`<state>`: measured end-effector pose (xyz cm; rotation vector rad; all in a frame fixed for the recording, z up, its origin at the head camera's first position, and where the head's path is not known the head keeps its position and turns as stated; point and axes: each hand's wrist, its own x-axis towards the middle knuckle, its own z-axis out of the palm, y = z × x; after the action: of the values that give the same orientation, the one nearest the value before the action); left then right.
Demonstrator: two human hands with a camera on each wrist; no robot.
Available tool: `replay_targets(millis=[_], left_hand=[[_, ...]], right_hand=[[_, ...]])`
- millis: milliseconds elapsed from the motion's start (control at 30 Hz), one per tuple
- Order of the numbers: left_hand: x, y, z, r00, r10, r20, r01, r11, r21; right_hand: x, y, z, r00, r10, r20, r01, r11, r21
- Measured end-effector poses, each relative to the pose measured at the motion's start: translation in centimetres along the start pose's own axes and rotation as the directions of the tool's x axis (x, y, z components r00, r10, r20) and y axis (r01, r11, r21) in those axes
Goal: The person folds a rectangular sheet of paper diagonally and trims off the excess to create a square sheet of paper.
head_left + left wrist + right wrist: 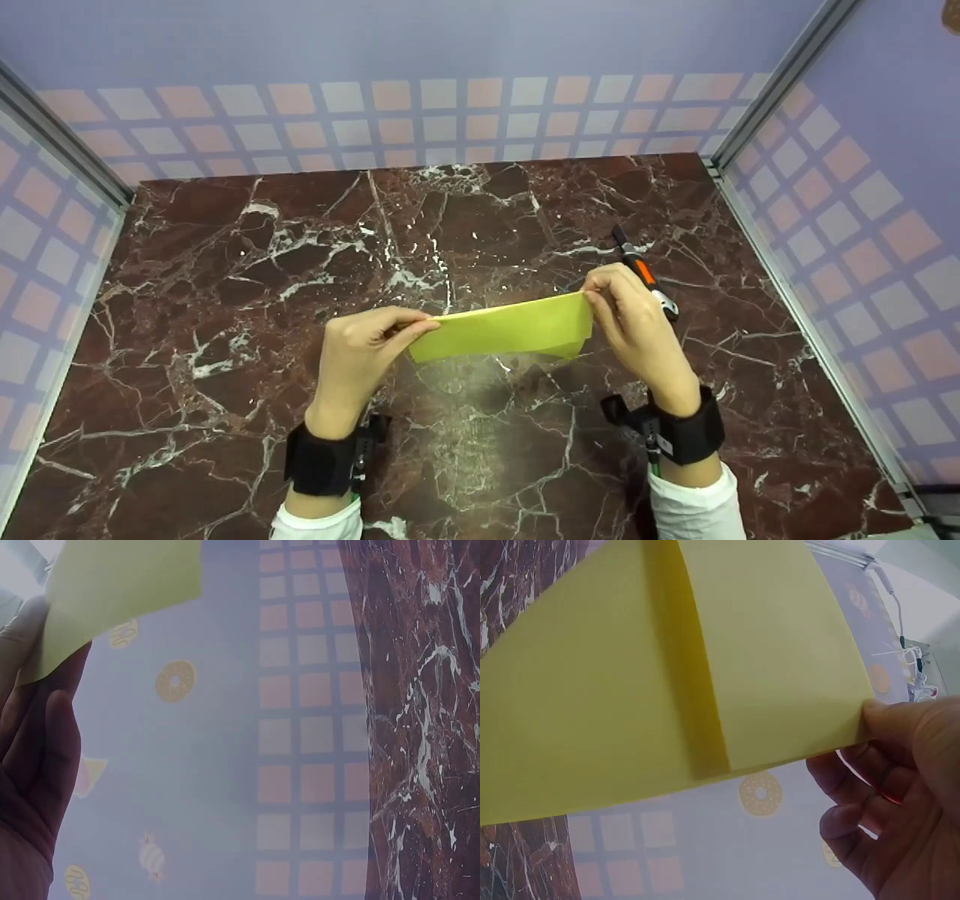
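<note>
A folded sheet of yellow paper [504, 328] is stretched between both hands above the table. At its left end the left hand [365, 346] pinches the upper corner between thumb and fingers. The right hand [634, 319] pinches the opposite upper corner. In the right wrist view a folded flap of the yellow paper [780, 652] shows, with the thumb of the right hand [907, 787] on its corner. The left wrist view catches one end of the yellow paper [135, 592] beside the left hand [34, 750].
A black and orange tool with a grey end [643, 271] lies on the dark red marbled table [225, 420], just beyond the right hand. Patterned panels [442, 112] with metal corner posts enclose the table at the back and sides.
</note>
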<state>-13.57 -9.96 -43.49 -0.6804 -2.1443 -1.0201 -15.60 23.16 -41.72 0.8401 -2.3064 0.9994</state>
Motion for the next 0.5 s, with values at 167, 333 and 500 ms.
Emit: replay_targets(millis=[167,333,500], left_hand=[[0.06,0.00,-0.31,0.998,-0.035,0.052,0.034,0.999,0.011],[0.06,-0.08,-0.56,0.998,-0.033,0.055,0.030,0.998,0.047],[-0.07,-0.24,-0.77,0.999,-0.035,0.027,0.033,0.995,0.091]], right_hand=[[0.04,0.04,-0.05,1.000,0.009,-0.012,-0.008,1.000,0.023],[0.16,0.01,-0.12,0.997,0.027,-0.070,-0.025,0.999,0.030],[0.23,-0.10,-0.20,0.986,0.073,-0.148,-0.065,0.996,0.055]])
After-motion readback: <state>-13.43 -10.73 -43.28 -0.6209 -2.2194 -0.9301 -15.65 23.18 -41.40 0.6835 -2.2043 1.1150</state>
